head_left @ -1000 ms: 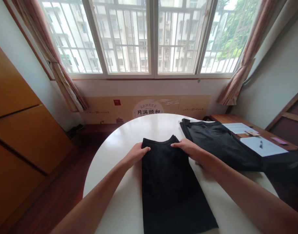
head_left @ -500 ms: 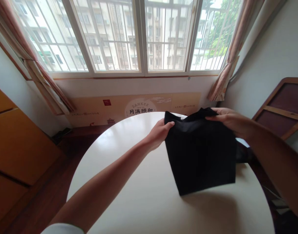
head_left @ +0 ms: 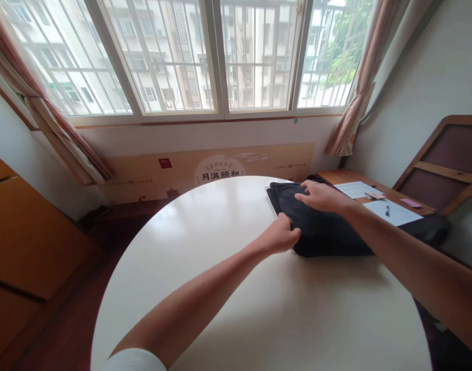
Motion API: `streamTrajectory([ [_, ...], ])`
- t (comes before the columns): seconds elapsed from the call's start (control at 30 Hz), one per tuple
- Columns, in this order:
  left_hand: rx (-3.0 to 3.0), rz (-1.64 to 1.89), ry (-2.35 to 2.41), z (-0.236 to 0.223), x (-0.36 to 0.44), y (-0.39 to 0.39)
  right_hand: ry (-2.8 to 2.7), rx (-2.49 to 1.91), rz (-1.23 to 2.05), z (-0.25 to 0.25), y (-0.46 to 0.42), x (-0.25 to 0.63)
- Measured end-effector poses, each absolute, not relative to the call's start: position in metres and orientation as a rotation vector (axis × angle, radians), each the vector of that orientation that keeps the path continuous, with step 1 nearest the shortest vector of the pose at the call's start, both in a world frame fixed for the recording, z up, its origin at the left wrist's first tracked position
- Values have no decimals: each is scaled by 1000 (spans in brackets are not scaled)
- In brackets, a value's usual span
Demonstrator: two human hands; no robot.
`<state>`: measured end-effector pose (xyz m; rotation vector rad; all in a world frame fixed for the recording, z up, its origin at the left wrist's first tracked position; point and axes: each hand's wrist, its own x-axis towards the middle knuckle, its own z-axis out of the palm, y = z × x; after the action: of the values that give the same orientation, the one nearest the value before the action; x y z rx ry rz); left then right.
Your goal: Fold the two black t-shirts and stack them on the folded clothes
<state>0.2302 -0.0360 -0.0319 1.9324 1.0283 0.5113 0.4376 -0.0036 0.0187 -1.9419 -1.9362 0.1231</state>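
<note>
A folded black garment (head_left: 324, 232) lies on the right part of a round white table (head_left: 205, 268); its exact kind does not show. At its left edge, my left hand (head_left: 281, 236) has its fingers closed on the cloth. My right hand (head_left: 321, 197) is over the far part of the garment, thumb and fingers apart, seemingly touching the cloth from above. Layered edges of black fabric show at the far left corner. My right forearm passes over the garment's right side and hides part of it.
Beyond the table's right edge is a wooden surface (head_left: 329, 178) with paper sheets (head_left: 392, 212), a pen and a pink item (head_left: 411, 203). A wooden chair back (head_left: 433, 170) stands at the right. A barred window (head_left: 220, 62) and curtains are ahead; an orange cabinet (head_left: 23, 232) is at left.
The black garment, held up between both hands before, now lies on the table. My left hand has moved lower and right; my right hand has shifted left and its fingers have opened.
</note>
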Motion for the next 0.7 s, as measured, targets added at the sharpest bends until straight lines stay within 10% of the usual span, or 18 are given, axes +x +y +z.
streamTrajectory([
  [0.7, 2781, -17, 1244, -35, 70, -71, -2492, -1328, 163, -85, -115, 291],
])
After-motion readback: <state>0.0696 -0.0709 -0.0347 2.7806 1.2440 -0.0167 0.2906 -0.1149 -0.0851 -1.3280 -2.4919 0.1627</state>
